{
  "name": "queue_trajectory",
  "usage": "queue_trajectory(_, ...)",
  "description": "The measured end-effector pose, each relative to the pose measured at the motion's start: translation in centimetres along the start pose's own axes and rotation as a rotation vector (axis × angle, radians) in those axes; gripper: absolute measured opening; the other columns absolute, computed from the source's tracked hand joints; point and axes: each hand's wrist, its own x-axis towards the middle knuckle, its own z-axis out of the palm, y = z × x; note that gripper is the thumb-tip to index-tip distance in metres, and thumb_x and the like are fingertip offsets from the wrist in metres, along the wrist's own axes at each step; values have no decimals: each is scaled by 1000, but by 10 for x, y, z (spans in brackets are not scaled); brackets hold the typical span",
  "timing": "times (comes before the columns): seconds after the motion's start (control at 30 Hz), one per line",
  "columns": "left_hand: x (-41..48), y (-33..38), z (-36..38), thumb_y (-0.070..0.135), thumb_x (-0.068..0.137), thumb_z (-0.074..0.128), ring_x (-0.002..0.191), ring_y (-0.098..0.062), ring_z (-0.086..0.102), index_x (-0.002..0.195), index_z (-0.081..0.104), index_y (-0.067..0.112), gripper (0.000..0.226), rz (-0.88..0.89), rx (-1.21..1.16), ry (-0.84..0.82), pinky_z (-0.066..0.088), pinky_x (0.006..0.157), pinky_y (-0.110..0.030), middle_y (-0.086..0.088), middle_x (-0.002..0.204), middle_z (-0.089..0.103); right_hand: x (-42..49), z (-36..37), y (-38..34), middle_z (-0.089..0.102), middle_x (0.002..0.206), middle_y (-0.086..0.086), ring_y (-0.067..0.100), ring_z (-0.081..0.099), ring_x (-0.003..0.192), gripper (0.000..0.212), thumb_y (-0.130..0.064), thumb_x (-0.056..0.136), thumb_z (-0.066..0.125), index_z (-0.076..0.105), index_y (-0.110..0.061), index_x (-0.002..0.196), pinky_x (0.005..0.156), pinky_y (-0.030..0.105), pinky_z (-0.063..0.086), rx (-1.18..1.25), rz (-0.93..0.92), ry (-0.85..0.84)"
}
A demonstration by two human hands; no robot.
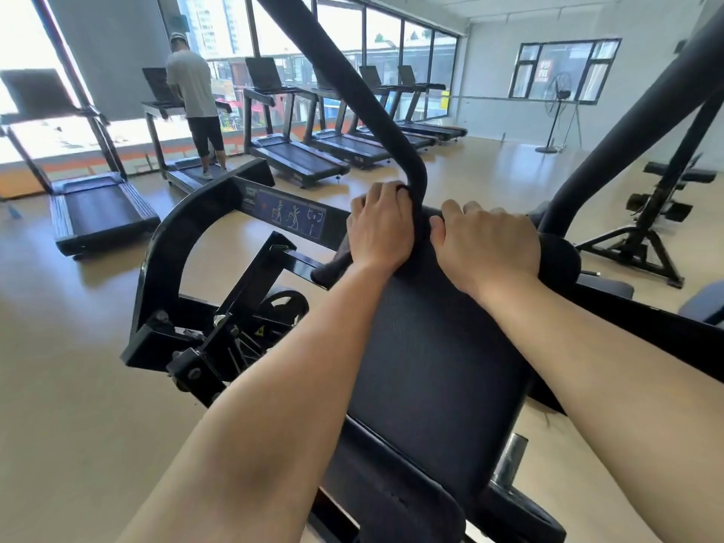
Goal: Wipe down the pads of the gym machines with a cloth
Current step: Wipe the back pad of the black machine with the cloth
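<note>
Left hand point(382, 225): palm down at the top edge of the back pad point(438, 366), near its left corner. The fingers are curled tight and grip a dark cloth point(335, 264).
Right hand point(487, 244): palm down at the same top edge, towards the right corner. The fingers are hooked over the edge with the knuckles raised and the thumb pointing at the left hand. Whether cloth lies beneath it cannot be told.
Cloth: bunched along the pad's top edge, with one end trailing off the left corner below the left wrist. It is dark against the dark pad, so its outline is uncertain.
Back pad: black upholstery, tilted, running from the hands down towards the camera. Both forearms lie above it.
Curved tube point(368, 99): a black bar that slants down from the top of the view and bends between the two hands, touching the left fingers.
Instruction plate point(292, 217): a blue panel with exercise figures on the machine's frame, left of the left hand.
Background: a row of treadmills point(301, 158) along the windows, a person point(192, 84) standing on one of them, a standing fan point(558, 96) and a bench point(662, 197) on the right.
</note>
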Motion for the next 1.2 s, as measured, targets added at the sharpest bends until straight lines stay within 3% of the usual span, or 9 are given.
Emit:
queue_trajectory(0.13,-44,-23,-5,46,103,23,111,-22,56,139,40,34,42,-128,-197,56,41,89,-41,4,142,49,0,1,-1,67,96,10,31,56,71,48,-44,106,24,59,-13,118,60,37,32,-5,8,17)
queue_trajectory(0.33,-145,-108,29,22,107,30,116,-32,53,139,41,20,35,-415,-26,-50,35,77,-37,-2,135,50,0,2,-1,66,94,11,30,43,66,49,-43,107,22,58,-11,118,61,38,31,31,31,34)
queue_trajectory(0.43,-167,-117,38,24,108,29,122,-31,52,141,43,17,36,-514,-14,-56,42,92,-40,-5,136,50,0,4,-1,65,92,12,31,44,65,49,-42,107,22,58,-10,116,61,39,32,30,36,46)
queue_trajectory(0.57,-181,-107,37,35,109,23,131,-37,46,141,47,12,47,-782,-97,19,31,108,-44,-14,143,51,0,6,1,64,92,14,34,51,69,50,-41,107,22,58,-8,116,63,39,31,31,37,56)
queue_trajectory(0.77,-164,-55,24,37,108,24,148,-30,25,152,31,12,51,-964,-162,75,17,121,-47,-12,159,32,-10,0,7,64,112,15,37,60,97,49,-40,105,28,58,-6,125,77,44,39,32,-32,61)
queue_trajectory(0.9,-118,2,9,39,107,26,153,-25,13,158,16,9,59,-744,-197,99,7,123,-45,-9,165,20,-25,-8,18,58,130,15,36,54,115,47,-36,104,30,43,-12,143,92,50,39,59,-4,-28)
queue_trajectory(1.07,-58,67,-2,40,107,25,155,-26,0,160,9,9,63,-356,-133,27,-1,124,-44,-7,168,8,-19,-32,53,57,133,16,38,56,114,44,-30,102,36,46,-10,140,84,47,46,198,-7,29)
queue_trajectory(1.13,-55,98,-2,40,105,32,155,-23,5,158,23,15,59,-54,4,-48,2,125,-45,-1,166,21,-12,-39,63,55,136,12,36,54,118,41,-30,103,35,46,-13,139,85,49,48,299,-12,50)
queue_trajectory(1.2,-68,121,-3,37,100,46,149,-23,30,151,40,16,55,247,122,-52,15,124,-44,-4,154,45,-7,-41,70,50,146,3,29,49,129,43,-34,105,33,46,-22,144,95,49,48,451,-32,44)
